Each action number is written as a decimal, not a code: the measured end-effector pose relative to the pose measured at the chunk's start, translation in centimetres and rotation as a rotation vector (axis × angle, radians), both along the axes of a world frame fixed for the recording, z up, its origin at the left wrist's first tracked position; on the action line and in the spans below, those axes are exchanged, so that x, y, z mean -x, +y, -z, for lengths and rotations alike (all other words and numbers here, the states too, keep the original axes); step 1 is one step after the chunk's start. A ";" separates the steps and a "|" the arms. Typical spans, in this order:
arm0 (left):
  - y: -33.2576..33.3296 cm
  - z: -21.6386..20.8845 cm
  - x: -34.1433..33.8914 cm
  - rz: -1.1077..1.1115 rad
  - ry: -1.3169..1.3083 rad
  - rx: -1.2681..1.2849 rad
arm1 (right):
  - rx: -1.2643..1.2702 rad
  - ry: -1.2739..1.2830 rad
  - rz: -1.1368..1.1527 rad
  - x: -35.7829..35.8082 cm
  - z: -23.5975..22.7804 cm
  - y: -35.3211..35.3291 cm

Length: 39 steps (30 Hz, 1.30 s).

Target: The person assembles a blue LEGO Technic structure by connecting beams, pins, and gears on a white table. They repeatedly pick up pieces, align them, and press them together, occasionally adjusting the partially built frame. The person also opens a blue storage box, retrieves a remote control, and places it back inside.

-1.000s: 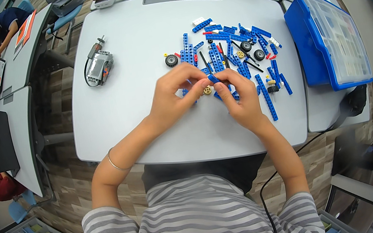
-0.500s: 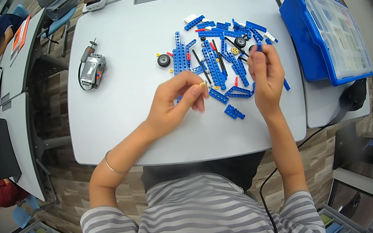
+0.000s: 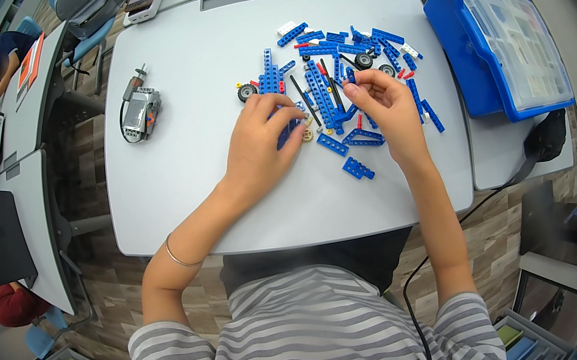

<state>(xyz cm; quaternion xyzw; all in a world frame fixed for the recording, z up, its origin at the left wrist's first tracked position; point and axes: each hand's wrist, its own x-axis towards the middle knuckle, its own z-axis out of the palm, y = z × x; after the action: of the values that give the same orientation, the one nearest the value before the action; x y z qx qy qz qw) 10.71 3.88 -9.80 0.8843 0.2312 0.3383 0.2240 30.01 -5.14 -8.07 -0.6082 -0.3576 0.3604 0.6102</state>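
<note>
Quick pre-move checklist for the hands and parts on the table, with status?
1. Right hand has its piece: ok, small blue piece between thumb and finger.
2. Left hand empty: cannot tell, its fingers hide what is under them.
3. Tan gear in sight: ok, beside the left fingertips.
4. Loose parts sorted: not ok, blue beams, black rods and wheels lie mixed together.
5. Grey motor unit apart from hands: ok, off to the left.
</note>
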 end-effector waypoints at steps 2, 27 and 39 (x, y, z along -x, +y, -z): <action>0.3 -0.2 0.5 -0.071 0.019 0.015 | 0.036 -0.446 0.042 -0.3 0.4 -0.1; -0.5 0.3 0.6 -0.047 -0.095 0.343 | -0.072 -0.663 -0.123 3.7 2.1 3.7; -0.9 -0.2 -0.3 -0.073 0.068 0.224 | 0.023 -0.361 -0.136 3.5 2.3 2.6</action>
<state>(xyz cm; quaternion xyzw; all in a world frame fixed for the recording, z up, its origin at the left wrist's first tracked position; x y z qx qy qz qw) 11.02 2.95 -9.56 0.8557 0.3070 0.2879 0.3011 26.49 -2.56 -10.35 -0.6443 -0.4973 0.2898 0.5036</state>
